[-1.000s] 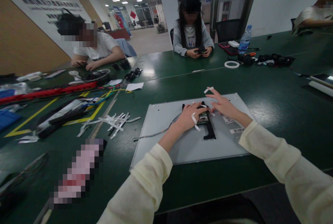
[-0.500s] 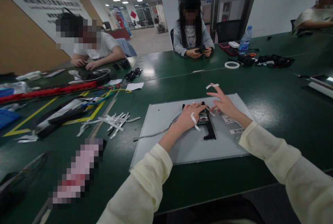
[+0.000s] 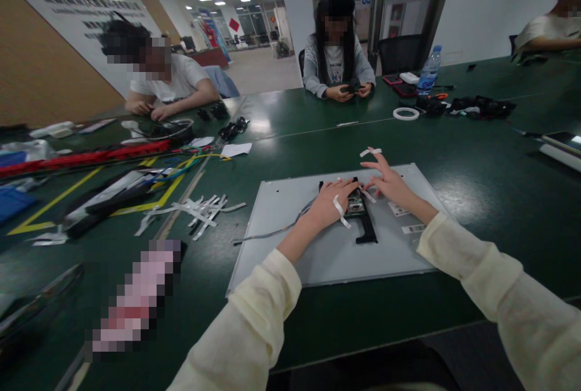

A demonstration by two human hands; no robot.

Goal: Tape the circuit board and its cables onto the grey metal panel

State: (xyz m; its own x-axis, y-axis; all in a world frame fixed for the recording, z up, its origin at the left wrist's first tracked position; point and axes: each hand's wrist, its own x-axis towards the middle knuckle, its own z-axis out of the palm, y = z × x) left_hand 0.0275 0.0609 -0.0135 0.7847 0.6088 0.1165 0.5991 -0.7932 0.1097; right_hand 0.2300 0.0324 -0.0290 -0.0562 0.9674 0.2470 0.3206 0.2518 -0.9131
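My left hand [image 3: 330, 202] lies stretched out over a black plastic bracket [image 3: 368, 229] that carries a green circuit board [image 3: 356, 204]. Part of the bracket and board is hidden under its fingers. A white tape strip [image 3: 341, 212] hangs on the back of that hand. My right hand [image 3: 388, 184] is beside the board's upper right, fingers apart, its lower fingers close to the left fingertips. One tape piece [image 3: 371, 152] sits on its raised fingertip. Another small strip [image 3: 369, 195] shows between the hands; which finger it clings to I cannot tell. A grey cable [image 3: 272, 234] runs left from the bracket.
Under the bracket lies a grey panel [image 3: 281, 264] with labels [image 3: 413, 229]. Left of it is a pile of white strips [image 3: 204, 212] and a blurred pink object [image 3: 140, 294]. A tape roll [image 3: 405, 114] and bottle [image 3: 429, 70] stand farther back. Other people sit around the table.
My right hand's lower fingers have shifted very slightly by the left fingertips. The view has moved a touch; otherwise both hands and the bracket hold their places.
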